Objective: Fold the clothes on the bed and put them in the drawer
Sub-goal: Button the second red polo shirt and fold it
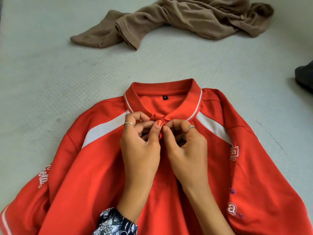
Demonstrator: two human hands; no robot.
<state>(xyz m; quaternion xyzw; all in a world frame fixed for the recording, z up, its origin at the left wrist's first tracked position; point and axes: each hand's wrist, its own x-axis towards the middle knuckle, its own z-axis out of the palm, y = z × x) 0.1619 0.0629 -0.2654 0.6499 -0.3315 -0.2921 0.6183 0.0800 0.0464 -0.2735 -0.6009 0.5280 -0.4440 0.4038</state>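
— As the red polo shirt [169, 175] lies flat on the bed [42, 82], which way does it point?

— Its collar [163, 94] points away from the person, and its long axis runs from the person toward the far side. The sleeves spread to left and right.

— And the hands?

— The left hand [140, 146] and the right hand [186, 146] meet just under the collar. Both have curled fingers and pinch the placket there, thumbs touching.

— What else is around?

— A crumpled brown garment [186, 21] lies farther away, well apart from the shirt. A dark object [304, 77] shows at the right edge. The bed cover is pale grey with small dots.
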